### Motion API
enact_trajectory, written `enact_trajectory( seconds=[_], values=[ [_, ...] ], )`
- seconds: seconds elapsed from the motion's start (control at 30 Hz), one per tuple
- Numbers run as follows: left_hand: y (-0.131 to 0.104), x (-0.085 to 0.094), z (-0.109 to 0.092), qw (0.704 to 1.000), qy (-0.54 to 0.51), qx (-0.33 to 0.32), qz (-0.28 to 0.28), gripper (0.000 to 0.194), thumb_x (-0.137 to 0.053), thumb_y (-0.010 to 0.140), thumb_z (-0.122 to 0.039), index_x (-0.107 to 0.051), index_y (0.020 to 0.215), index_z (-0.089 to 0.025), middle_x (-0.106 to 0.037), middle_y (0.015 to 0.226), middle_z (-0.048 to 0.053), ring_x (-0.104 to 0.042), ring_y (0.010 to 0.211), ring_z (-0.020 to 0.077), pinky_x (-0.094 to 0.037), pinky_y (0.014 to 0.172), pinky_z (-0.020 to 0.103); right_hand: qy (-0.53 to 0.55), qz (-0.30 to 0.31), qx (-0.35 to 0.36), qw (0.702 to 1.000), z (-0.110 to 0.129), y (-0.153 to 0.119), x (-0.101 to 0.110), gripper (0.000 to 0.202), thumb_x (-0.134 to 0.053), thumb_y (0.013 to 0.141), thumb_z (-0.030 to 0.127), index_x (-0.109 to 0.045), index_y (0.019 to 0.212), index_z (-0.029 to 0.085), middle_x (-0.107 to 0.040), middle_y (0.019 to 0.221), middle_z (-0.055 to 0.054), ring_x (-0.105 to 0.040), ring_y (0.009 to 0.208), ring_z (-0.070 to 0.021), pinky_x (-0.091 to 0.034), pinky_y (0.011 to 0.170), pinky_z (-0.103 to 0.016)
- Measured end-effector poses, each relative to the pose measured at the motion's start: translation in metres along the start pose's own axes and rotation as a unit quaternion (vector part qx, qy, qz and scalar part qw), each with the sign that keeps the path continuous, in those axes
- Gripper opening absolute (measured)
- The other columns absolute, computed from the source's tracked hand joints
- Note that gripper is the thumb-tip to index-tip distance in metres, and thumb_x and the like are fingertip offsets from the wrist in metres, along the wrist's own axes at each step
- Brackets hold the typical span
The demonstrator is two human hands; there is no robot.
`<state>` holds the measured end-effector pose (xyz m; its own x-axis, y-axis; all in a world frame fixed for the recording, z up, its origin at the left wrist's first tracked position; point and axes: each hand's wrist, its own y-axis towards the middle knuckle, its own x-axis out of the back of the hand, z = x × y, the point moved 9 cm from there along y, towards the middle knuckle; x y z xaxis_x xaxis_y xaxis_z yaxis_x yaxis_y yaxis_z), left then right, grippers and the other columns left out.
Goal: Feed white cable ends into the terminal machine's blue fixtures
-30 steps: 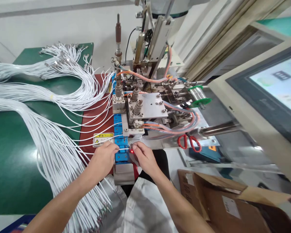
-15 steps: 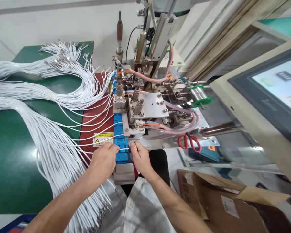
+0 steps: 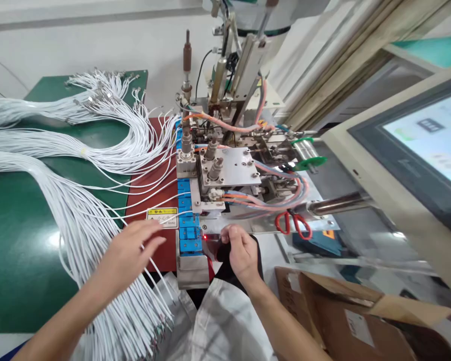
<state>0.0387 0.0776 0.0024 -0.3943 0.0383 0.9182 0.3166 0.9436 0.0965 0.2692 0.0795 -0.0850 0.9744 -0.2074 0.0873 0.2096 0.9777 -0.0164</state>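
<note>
My left hand (image 3: 133,248) reaches over the near bundle of white cables (image 3: 108,281), thumb and fingers apart. A single cable shows beside its thumb, but it is not gripped. My right hand (image 3: 241,253) is closed, fingers curled in, just right of the row of blue clamps (image 3: 190,233). Whatever it may hold is hidden. White cables run from the bundles into the clamps farther up the row. Their ends pass under the metal plates of the machine (image 3: 231,168). A small red light (image 3: 205,237) glows at the clamp row's right edge.
Red-handled scissors (image 3: 293,224) lie at the machine's front right edge, near a green wire spool (image 3: 308,154). A screen (image 3: 428,130) stands at the right, above an opened cardboard box (image 3: 353,321). A warning label (image 3: 162,218) is on the red surface.
Both hands have left the white cable they held across a blue clamp. My left hand has moved left to the bundle and opened; my right has drawn away to the right.
</note>
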Motion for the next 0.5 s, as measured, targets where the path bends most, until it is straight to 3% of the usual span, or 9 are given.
enact_trajectory(
  seconds=[0.1, 0.2, 0.27, 0.33, 0.43, 0.5],
  values=[
    [-0.01, 0.061, 0.065, 0.974, 0.068, 0.13, -0.174, 0.033, -0.054, 0.081, -0.039, -0.059, 0.109, -0.021, -0.062, 0.111, 0.003, -0.055, 0.104, 0.0219, -0.042, 0.094, 0.035, 0.011, 0.017, 0.028, 0.999, 0.006, -0.008, 0.004, 0.041, -0.037, 0.088, 0.043, -0.053, 0.06, 0.017, -0.05, 0.057, 0.0, -0.046, 0.055, -0.0124, -0.038, 0.053, -0.024],
    [-0.039, 0.104, 0.136, 0.893, 0.087, 0.289, -0.335, 0.066, -0.064, 0.073, -0.042, -0.042, 0.126, -0.009, -0.045, 0.132, 0.013, -0.038, 0.122, 0.0301, -0.027, 0.104, 0.044, 0.015, 0.01, 0.033, 0.999, 0.007, -0.012, 0.012, 0.042, -0.038, 0.087, 0.046, -0.054, 0.06, 0.017, -0.051, 0.057, -0.001, -0.046, 0.054, -0.0125, -0.038, 0.051, -0.024],
    [-0.057, 0.1, 0.183, 0.84, -0.024, 0.4, -0.365, 0.093, -0.071, 0.065, -0.043, -0.024, 0.135, -0.003, -0.027, 0.141, 0.02, -0.024, 0.129, 0.0356, -0.018, 0.106, 0.05, 0.009, 0.006, 0.016, 1.0, 0.003, -0.012, 0.016, 0.043, -0.04, 0.085, 0.048, -0.053, 0.059, 0.017, -0.05, 0.055, -0.001, -0.046, 0.053, -0.0125, -0.038, 0.05, -0.024],
    [-0.058, 0.077, 0.212, 0.815, -0.173, 0.436, -0.339, 0.094, -0.07, 0.068, -0.041, -0.018, 0.136, -0.002, -0.029, 0.14, 0.023, -0.03, 0.126, 0.0367, -0.022, 0.102, 0.055, 0.003, 0.002, -0.003, 1.0, 0.0, -0.011, 0.018, 0.043, -0.042, 0.084, 0.05, -0.052, 0.057, 0.017, -0.05, 0.054, -0.001, -0.046, 0.052, -0.0126, -0.038, 0.049, -0.024],
    [-0.049, 0.06, 0.22, 0.813, -0.25, 0.404, -0.335, 0.089, -0.066, 0.074, -0.025, -0.007, 0.138, -0.009, -0.031, 0.14, 0.019, -0.041, 0.121, 0.0266, -0.037, 0.098, 0.044, 0.006, -0.007, -0.015, 1.0, -0.004, -0.01, 0.02, 0.045, -0.044, 0.081, 0.053, -0.051, 0.055, 0.017, -0.05, 0.053, -0.001, -0.046, 0.052, -0.0129, -0.039, 0.049, -0.024],
    [-0.043, 0.056, 0.218, 0.815, -0.273, 0.377, -0.345, 0.087, -0.062, 0.076, -0.016, -0.001, 0.138, -0.013, -0.027, 0.142, 0.017, -0.042, 0.121, 0.0219, -0.039, 0.097, 0.039, 0.011, -0.007, -0.016, 1.0, -0.006, -0.009, 0.021, 0.045, -0.044, 0.081, 0.054, -0.052, 0.056, 0.017, -0.05, 0.053, -0.001, -0.045, 0.051, -0.0127, -0.039, 0.048, -0.024]
  ],
)
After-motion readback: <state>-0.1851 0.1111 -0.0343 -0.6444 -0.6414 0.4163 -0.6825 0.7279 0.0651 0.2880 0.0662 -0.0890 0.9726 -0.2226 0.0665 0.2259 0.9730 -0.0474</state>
